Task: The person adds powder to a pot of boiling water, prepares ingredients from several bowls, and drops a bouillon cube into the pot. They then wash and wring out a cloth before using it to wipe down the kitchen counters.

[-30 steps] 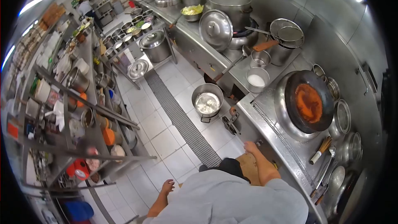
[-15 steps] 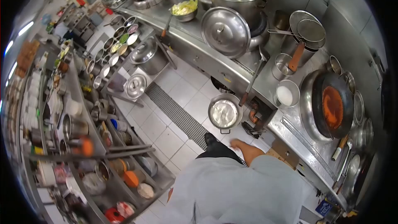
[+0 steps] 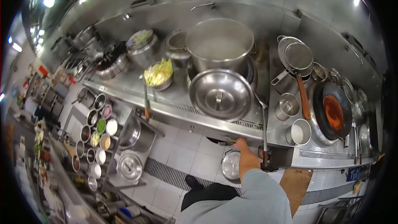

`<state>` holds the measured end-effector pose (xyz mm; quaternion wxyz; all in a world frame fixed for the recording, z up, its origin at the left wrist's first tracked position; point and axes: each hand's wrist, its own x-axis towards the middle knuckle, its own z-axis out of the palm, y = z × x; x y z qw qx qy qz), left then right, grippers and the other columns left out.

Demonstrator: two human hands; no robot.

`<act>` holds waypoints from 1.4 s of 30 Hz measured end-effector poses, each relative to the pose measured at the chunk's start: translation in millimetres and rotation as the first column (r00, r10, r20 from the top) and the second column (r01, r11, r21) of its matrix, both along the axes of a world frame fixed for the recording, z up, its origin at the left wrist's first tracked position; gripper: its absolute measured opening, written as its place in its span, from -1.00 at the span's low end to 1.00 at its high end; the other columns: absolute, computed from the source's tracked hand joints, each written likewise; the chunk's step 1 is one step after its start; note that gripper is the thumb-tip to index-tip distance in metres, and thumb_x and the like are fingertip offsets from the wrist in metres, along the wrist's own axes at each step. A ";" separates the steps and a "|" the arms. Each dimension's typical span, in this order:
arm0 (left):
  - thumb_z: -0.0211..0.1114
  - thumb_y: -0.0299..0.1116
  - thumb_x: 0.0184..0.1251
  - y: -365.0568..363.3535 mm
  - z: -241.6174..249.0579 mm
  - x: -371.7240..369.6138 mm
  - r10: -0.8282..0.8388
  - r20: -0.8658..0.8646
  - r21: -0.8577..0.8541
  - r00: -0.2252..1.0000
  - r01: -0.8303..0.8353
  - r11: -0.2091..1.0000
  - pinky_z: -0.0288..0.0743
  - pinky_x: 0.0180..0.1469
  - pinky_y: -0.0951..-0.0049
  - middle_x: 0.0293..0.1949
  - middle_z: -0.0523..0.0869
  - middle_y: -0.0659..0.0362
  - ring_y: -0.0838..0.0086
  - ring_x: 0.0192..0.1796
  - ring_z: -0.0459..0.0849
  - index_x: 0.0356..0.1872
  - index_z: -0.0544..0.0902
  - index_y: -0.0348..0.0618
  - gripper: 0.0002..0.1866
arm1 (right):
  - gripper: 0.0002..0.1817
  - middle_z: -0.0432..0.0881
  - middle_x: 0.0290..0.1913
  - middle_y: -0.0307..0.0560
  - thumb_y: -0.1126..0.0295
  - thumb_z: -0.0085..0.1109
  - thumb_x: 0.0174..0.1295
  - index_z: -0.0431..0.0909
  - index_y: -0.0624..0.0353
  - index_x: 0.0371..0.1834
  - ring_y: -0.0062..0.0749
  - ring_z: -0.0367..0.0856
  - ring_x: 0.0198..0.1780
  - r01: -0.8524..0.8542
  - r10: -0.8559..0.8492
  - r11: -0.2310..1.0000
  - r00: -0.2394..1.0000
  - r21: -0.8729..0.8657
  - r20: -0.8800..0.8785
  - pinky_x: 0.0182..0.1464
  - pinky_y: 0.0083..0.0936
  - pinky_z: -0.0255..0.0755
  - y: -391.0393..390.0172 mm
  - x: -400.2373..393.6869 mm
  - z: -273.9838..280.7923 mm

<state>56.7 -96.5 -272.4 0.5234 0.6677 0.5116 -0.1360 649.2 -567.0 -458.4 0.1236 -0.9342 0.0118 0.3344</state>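
Note:
My right hand (image 3: 240,142) reaches forward to the front panel of the stove, beside a small yellow lever (image 3: 232,140). Its fingers are small and partly hidden, so whether they grip the lever cannot be made out. Under that forearm a two-handled metal pot (image 3: 230,165) stands on the tiled floor, partly covered by the arm. My left hand is out of view. Above the reaching hand, a large domed lid (image 3: 222,93) leans against a big steaming stockpot (image 3: 219,45).
A wok (image 3: 331,114) with red sauce sits at the right, near a small white-filled pot (image 3: 298,132) and strainers (image 3: 298,56). A long-handled utensil (image 3: 264,128) overhangs the stove edge. Chopped cabbage fills a bowl (image 3: 159,84). Several ingredient containers (image 3: 99,126) stand left.
The view has swung up toward the stove. My right hand has gone from low over the floor by the pot to the stove's front panel.

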 end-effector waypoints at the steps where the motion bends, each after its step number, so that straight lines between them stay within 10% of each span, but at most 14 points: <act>1: 0.22 -0.26 0.40 32.0 -1.3 9.6 -0.003 -0.009 0.010 1.000 0.003 1.000 0.50 -0.45 0.43 -0.25 0.68 0.12 0.46 -0.38 0.62 0.24 0.51 -0.14 -0.58 | -0.61 0.64 0.11 0.17 0.08 0.30 0.14 0.75 0.19 -0.20 0.07 0.60 0.18 0.237 -0.235 0.971 0.970 0.016 -0.064 0.22 -0.21 0.46 8.8 -2.9 15.9; 12: 0.20 -0.27 0.44 348.4 31.9 172.5 -0.197 0.130 0.220 0.972 0.166 0.961 0.52 -0.40 0.46 -0.20 0.69 0.13 0.46 -0.34 0.63 0.30 0.47 -0.11 -0.56 | -0.59 0.66 0.06 0.14 0.06 0.25 0.18 0.72 0.19 -0.15 0.04 0.62 0.12 0.583 -0.583 0.810 0.787 -0.069 -0.200 0.13 -0.19 0.50 30.1 15.4 54.1; 28: 0.16 -0.27 0.48 258.2 66.7 399.7 -0.750 0.006 0.004 0.662 0.750 0.662 0.58 -0.26 0.43 0.05 0.66 0.15 0.42 -0.12 0.66 0.34 0.43 -0.06 -0.56 | -0.56 0.68 -0.03 0.08 0.03 0.18 0.23 0.67 0.18 -0.07 0.00 0.66 0.03 0.771 -0.772 0.625 0.587 -0.120 -0.245 0.01 -0.16 0.57 31.7 13.1 51.8; 36: 0.22 -0.38 0.29 363.9 0.1 438.0 -0.488 0.093 -0.102 0.868 0.496 0.862 0.63 -0.36 0.31 -0.28 0.72 0.12 0.39 -0.26 0.72 0.23 0.46 -0.22 -0.54 | -0.54 0.69 -0.07 0.06 0.01 0.14 0.26 0.65 0.18 -0.04 -0.02 0.68 -0.01 0.805 -0.806 0.578 0.538 -0.131 -0.247 -0.05 -0.15 0.61 34.7 12.6 61.9; 42: 0.23 -0.38 0.31 336.4 36.1 475.9 -0.643 -0.028 0.116 0.766 0.641 0.759 0.64 -0.41 0.39 -0.25 0.73 0.08 0.40 -0.29 0.74 0.21 0.49 -0.18 -0.56 | -0.53 0.70 -0.10 0.04 0.00 0.12 0.28 0.63 0.18 -0.01 -0.03 0.70 -0.04 0.819 -0.820 0.557 0.517 -0.139 -0.244 -0.10 -0.14 0.63 32.8 14.5 58.8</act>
